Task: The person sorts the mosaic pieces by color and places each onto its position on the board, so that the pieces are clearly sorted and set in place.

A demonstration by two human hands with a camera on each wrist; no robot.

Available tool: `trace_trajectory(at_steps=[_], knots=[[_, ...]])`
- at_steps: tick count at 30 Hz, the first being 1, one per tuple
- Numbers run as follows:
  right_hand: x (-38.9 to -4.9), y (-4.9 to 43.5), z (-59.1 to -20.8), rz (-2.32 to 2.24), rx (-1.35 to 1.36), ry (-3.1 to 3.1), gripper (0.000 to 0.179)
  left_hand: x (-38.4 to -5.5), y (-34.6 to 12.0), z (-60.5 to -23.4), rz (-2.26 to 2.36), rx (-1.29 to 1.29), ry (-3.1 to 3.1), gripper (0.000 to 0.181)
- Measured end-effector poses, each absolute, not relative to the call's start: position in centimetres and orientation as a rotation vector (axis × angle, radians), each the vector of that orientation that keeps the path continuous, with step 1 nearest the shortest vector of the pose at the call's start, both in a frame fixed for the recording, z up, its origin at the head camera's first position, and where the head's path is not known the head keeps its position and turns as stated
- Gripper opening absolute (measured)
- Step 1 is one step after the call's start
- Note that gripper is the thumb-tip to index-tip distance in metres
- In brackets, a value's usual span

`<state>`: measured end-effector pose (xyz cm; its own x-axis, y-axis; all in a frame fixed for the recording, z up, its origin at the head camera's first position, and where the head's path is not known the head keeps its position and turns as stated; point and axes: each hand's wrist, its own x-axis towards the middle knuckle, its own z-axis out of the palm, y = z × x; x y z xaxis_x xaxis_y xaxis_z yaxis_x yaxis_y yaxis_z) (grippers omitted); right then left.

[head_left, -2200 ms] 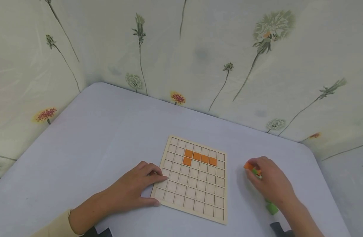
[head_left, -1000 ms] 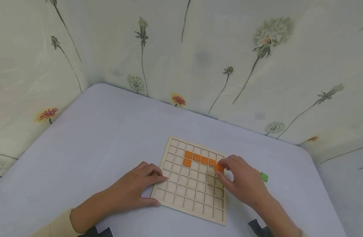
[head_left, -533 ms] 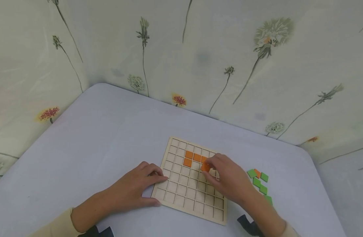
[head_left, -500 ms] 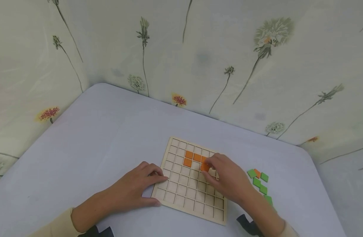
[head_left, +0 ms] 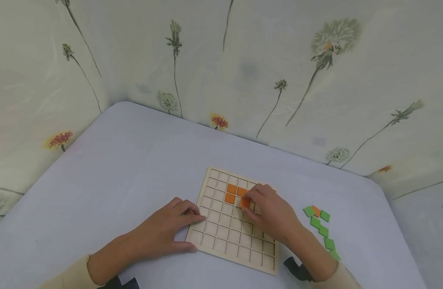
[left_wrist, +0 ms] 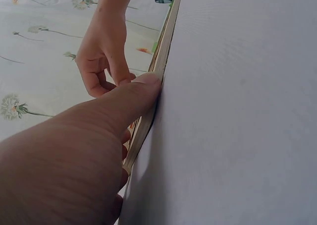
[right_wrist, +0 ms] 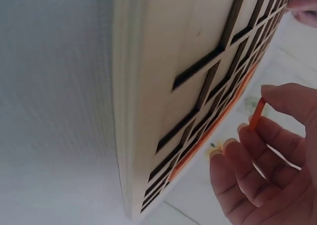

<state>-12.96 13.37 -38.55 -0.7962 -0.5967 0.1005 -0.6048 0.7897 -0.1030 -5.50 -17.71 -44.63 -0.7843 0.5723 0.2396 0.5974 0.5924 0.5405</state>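
A pale wooden grid board (head_left: 224, 231) lies on the table, with orange square tiles (head_left: 230, 198) set in some of its cells. My right hand (head_left: 275, 214) is over the board's upper middle and pinches an orange tile (right_wrist: 257, 113) between thumb and index finger. In the right wrist view that tile is tilted and held clear of the board. It hides some cells and tiles behind it in the head view. My left hand (head_left: 163, 228) rests at the board's lower left corner, thumb (left_wrist: 148, 80) against the near edge and fingers along the left side.
Right of the board, several loose green tiles (head_left: 315, 222) and an orange tile (head_left: 316, 211) lie scattered on the white tabletop (head_left: 142, 160). A flower-printed cloth (head_left: 243, 72) rises behind the table. Dark wrist gear (head_left: 297, 269) sits by the right forearm.
My right hand has come from the loose tiles at the right, holding an orange tile, and has moved left across the board. The left hand keeps its place.
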Motion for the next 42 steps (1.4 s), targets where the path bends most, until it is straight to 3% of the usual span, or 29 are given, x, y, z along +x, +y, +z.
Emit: trace_trajectory(at_steps=[42], knots=[[-14.1, 12.9, -39.4, 0.235, 0.983, -2.987, 0.027, -5.6, -17.6, -44.4, -0.959, -1.000, -2.808, 0.066]])
